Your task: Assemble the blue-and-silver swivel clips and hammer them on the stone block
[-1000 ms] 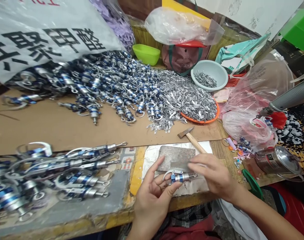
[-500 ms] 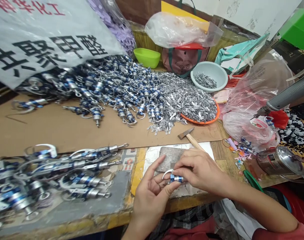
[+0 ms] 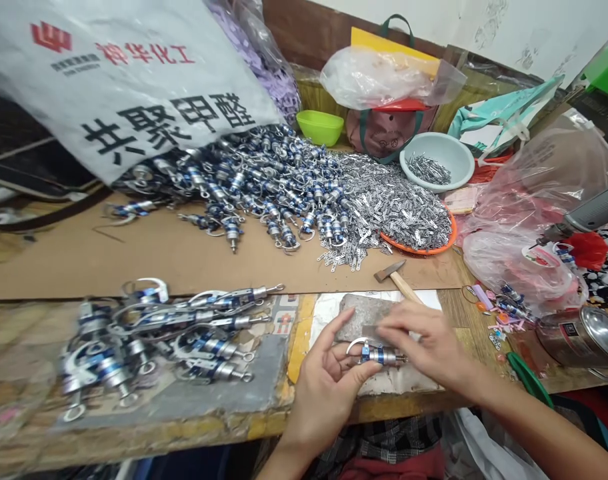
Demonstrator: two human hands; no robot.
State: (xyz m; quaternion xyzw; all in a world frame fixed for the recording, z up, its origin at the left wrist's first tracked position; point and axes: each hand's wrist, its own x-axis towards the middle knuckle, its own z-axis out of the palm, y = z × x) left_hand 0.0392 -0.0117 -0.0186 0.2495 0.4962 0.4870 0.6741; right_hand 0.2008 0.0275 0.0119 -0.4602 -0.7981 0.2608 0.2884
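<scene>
My left hand (image 3: 329, 383) pinches a small blue and silver metal clip (image 3: 379, 354) with a curved hook, held over a grey stone block (image 3: 367, 312). My right hand (image 3: 427, 347) grips the clip's right end with its fingers closed. A small hammer (image 3: 397, 277) lies just behind the block. To the left of my hands sits a group of several finished blue and silver clips (image 3: 174, 330) on the bench.
A big heap of clips (image 3: 264, 183) spills from a white printed sack (image 3: 129, 87) at the back. Small flat metal pieces fill an orange tray (image 3: 409, 223). A pale bowl (image 3: 437, 160), a green bowl (image 3: 320, 127), plastic bags (image 3: 524, 253) and a steel tin (image 3: 579, 337) crowd the right.
The view has shifted, so everything sits further right in the picture. My right hand slid from over the clip's middle to its right end. My left hand keeps its hold.
</scene>
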